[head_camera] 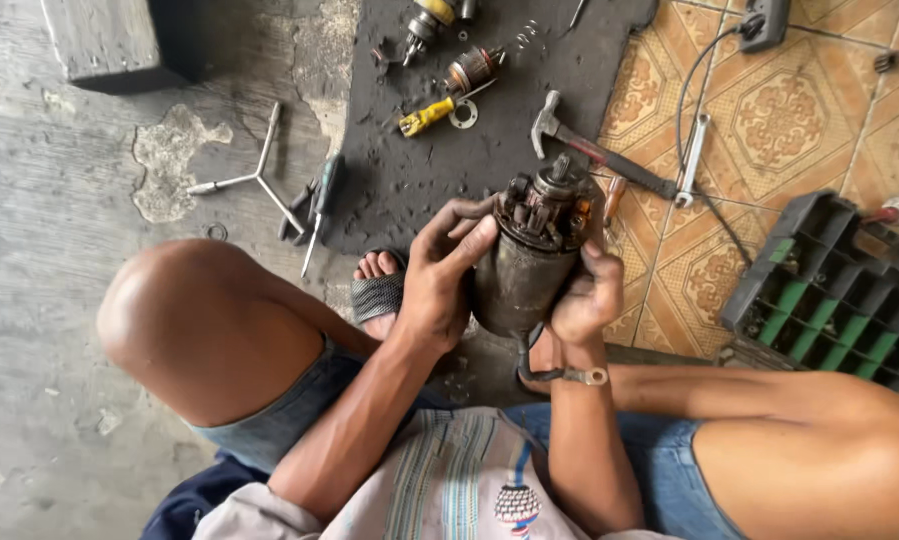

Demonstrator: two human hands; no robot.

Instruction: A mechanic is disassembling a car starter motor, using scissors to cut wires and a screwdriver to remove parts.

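Both my hands hold a dark, greasy cylindrical starter motor (531, 262) upright between my knees. My left hand (437, 285) wraps the motor's left side, fingers curled over its open top end. My right hand (587, 298) grips the right side from below. The motor's top shows brushes and copper parts. A black cable with a metal ring lug (581, 376) hangs from the motor's underside, by my right wrist.
A black mat (419, 150) ahead carries a hammer (594, 150), an armature (469, 70) and a yellow-handled tool (427, 117). A Y-shaped wrench (254, 178), pliers and screwdriver (314, 205) lie left on concrete. A wrench (691, 160) and black-green crate (834, 295) sit on tiles.
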